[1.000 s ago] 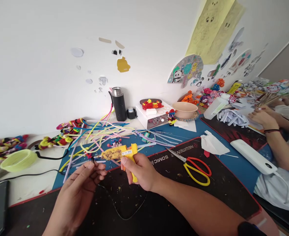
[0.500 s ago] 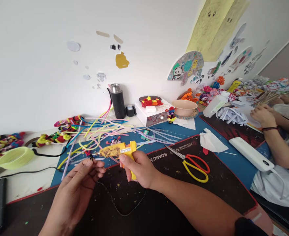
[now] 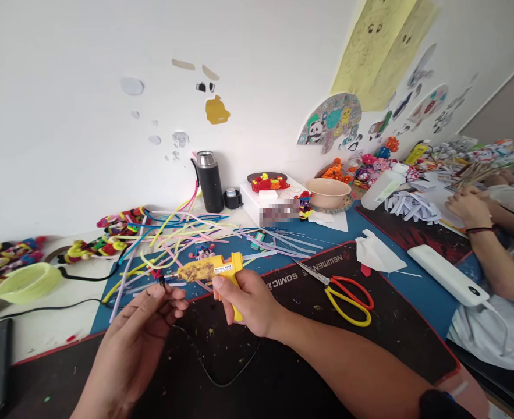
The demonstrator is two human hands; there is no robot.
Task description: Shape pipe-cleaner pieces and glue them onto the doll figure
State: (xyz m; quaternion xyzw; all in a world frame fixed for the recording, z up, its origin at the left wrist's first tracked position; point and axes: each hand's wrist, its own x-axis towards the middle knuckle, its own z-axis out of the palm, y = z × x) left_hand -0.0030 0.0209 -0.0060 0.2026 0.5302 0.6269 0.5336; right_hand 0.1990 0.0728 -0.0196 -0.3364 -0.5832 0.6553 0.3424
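My right hand (image 3: 254, 302) grips a yellow hot glue gun (image 3: 204, 270) by its handle, thumb along the side. The gun's nozzle points left, at a small black piece (image 3: 162, 281) pinched between the thumb and forefinger of my left hand (image 3: 145, 320). Nozzle and piece are very close; whether they touch I cannot tell. A bit of red shows just behind the black piece. Past the gun lies a small doll's head (image 3: 203, 251) in blue, red and white. The gun's dark cord (image 3: 222, 384) loops over the black mat below my hands.
Scissors (image 3: 344, 294) with red and yellow handles lie right of my hand. Pipe cleaners (image 3: 165, 233) and glue sticks are strewn behind. A black thermos (image 3: 210, 183), a pink bowl (image 3: 329, 192) and a green basket (image 3: 27, 282) stand around. Another person's hands (image 3: 470, 206) are at the right.
Almost nothing differs. Both hands keep the same hold, with the nozzle still at the black piece; the whole view has shifted very slightly.
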